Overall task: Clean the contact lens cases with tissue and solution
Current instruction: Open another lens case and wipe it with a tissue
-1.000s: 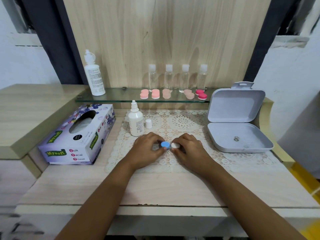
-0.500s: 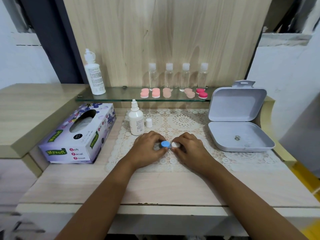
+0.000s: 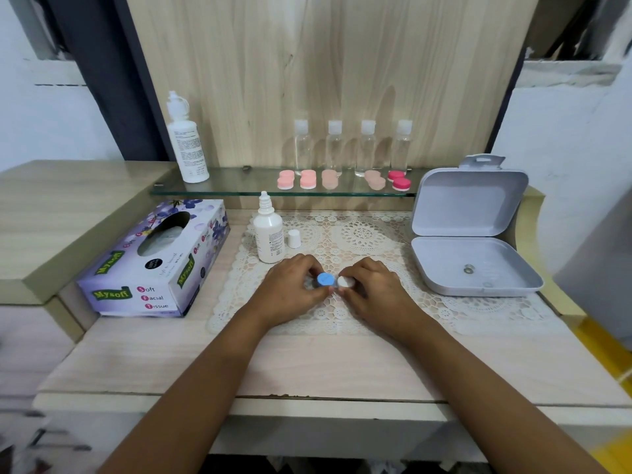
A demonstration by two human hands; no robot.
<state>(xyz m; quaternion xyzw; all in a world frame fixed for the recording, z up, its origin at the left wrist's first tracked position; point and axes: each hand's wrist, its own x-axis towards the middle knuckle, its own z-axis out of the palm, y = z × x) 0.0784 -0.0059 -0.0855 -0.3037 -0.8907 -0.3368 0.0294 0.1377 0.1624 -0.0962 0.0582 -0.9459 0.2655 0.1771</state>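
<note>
Left hand pinching the blue cap, right hand pinching the white cap of a lens case on the lace mat mid-counter, solution bottle and loose lid just behind, tissue box at the left edge, open grey box at the right edge, pink cases on the glass shelf at the back.

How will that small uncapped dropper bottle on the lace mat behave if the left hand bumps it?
The dropper bottle is tall and narrow, standing upright, so it would probably tip rather than slide. Its cap stands beside it, so a fall might leak solution. The lace mat looks uneven, likely poor footing.
</note>
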